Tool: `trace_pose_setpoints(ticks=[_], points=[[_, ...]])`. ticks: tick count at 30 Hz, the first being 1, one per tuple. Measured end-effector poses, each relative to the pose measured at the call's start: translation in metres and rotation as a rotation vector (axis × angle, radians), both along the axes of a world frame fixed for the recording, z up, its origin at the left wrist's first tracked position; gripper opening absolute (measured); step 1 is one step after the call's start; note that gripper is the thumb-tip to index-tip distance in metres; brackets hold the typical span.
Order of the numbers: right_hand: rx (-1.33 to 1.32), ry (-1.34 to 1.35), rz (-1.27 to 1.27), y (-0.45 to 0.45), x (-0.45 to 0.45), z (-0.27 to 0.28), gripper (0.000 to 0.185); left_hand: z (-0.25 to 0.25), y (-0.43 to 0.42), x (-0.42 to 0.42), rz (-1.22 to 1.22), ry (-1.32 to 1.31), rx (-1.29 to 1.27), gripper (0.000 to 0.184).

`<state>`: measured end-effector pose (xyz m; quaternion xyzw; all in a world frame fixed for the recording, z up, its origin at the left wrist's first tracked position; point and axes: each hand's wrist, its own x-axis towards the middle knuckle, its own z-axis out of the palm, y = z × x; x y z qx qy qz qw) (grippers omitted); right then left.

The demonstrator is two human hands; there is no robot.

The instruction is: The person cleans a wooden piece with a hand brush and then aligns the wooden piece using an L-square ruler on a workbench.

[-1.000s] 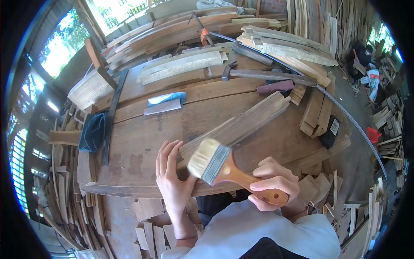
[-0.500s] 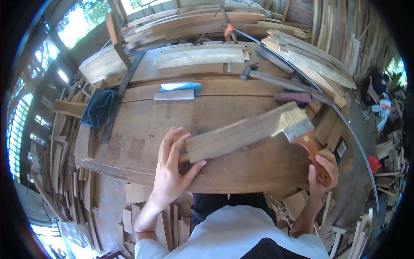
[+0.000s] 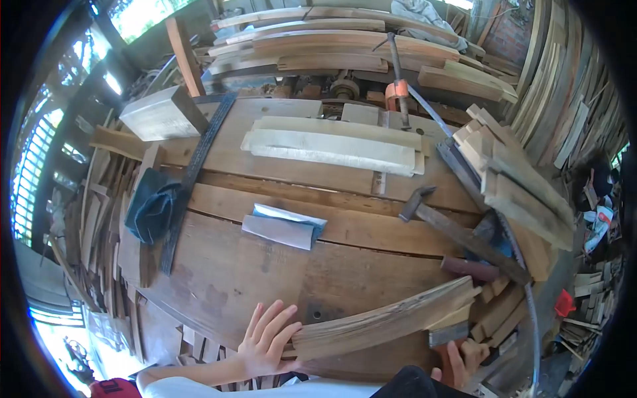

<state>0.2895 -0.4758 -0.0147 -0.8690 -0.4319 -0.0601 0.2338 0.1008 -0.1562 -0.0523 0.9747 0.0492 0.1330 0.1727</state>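
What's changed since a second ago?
The wide orange-handled paintbrush has moved right, from the left end of the long brown wooden board to its right end. The right hand still grips the paintbrush; the left hand stays at the board's left end. The wooden-handled hammer and folded blue-grey sheet stay put.

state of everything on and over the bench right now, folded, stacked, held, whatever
paintbrush: held, bristles by the weathered board's right end, contact unclear
weathered board: lying aslant near the bench's front edge
left hand: fingers spread, at the board's left end
right hand: closed on the brush handle
hammer: lying down, unheld
sandpaper-like sheet: folded
dark blue cloth: bunched
pale boards: stacked, overlapping
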Motion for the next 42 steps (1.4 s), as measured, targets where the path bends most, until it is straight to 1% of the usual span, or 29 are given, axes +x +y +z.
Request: trace_pose_setpoints(ticks=[1, 2, 4, 6, 9, 11, 13, 14, 15, 16, 17, 20, 23, 24, 27, 29, 31, 32, 35, 40, 42], points=[[-0.031, -0.087, 0.087, -0.011, 0.012, -0.011, 0.055, -0.001, -0.003, 0.0, -0.003, -0.001, -0.019, 0.067], [-0.096, -0.11, 0.137, -0.025, 0.015, -0.016, 0.057, -0.001, -0.005, 0.002, 0.016, -0.015, -0.035, 0.067], [-0.057, -0.043, -0.006, -0.011, 0.007, -0.008, 0.052, 0.001, -0.001, -0.001, 0.027, -0.009, -0.062, 0.066], [-0.02, -0.063, -0.036, -0.009, 0.005, -0.019, 0.048, 0.003, 0.001, -0.002, 0.005, -0.03, -0.067, 0.067], [-0.017, -0.091, -0.033, -0.007, 0.006, -0.017, 0.047, 0.01, 0.004, 0.0, -0.017, -0.05, -0.132, 0.072], [-0.089, -0.126, 0.002, -0.016, 0.008, -0.034, 0.053, 0.011, 0.003, 0.004, -0.029, -0.073, -0.154, 0.074], [-0.079, -0.125, -0.015, -0.003, 0.007, -0.018, 0.058, 0.011, 0.001, 0.005, -0.009, 0.004, -0.136, 0.077], [-0.124, -0.091, -0.02, 0.001, 0.01, -0.016, 0.059, 0.007, -0.001, 0.007, -0.004, -0.037, -0.191, 0.077], [-0.177, -0.055, -0.024, -0.002, 0.006, -0.017, 0.061, 0.006, -0.002, 0.005, -0.011, -0.039, -0.185, 0.075], [-0.166, -0.083, -0.019, -0.003, 0.007, -0.027, 0.061, 0.007, -0.001, 0.005, -0.019, -0.018, -0.181, 0.074], [-0.149, -0.116, -0.012, -0.004, 0.009, -0.035, 0.06, 0.001, -0.001, 0.005, -0.015, -0.081, -0.14, 0.072], [-0.107, -0.192, 0.008, 0.002, 0.011, -0.031, 0.058, 0.002, -0.002, 0.003, 0.002, -0.044, -0.126, 0.07], [-0.096, -0.207, 0.021, 0.006, 0.013, -0.027, 0.056, 0.004, -0.003, 0.003, 0.013, -0.041, -0.065, 0.066], [-0.092, -0.17, 0.034, 0.004, 0.012, -0.029, 0.055, 0.005, -0.004, 0.005, 0.022, -0.055, -0.055, 0.063], [-0.1, -0.17, 0.078, 0.002, 0.013, -0.031, 0.06, 0.01, -0.004, 0.007, 0.035, -0.061, -0.075, 0.06], [-0.115, -0.163, 0.09, 0.003, 0.012, -0.03, 0.058, 0.012, -0.005, 0.006, 0.038, -0.05, -0.082, 0.06], [-0.083, -0.198, 0.164, 0.006, 0.016, -0.03, 0.056, 0.015, -0.004, 0.008, 0.032, -0.085, -0.056, 0.061], [-0.092, -0.196, 0.177, 0.004, 0.018, -0.029, 0.056, 0.015, -0.004, 0.006, 0.028, -0.042, -0.06, 0.061], [-0.09, -0.206, 0.147, 0.007, 0.016, -0.029, 0.054, 0.009, -0.005, 0.006, 0.037, -0.065, -0.05, 0.063], [-0.09, -0.215, 0.141, 0.006, 0.014, -0.031, 0.053, 0.015, -0.003, 0.007, 0.03, -0.05, -0.045, 0.063], [-0.098, -0.208, 0.139, 0.007, 0.016, -0.032, 0.053, 0.015, -0.004, 0.007, 0.041, -0.068, -0.046, 0.061]])
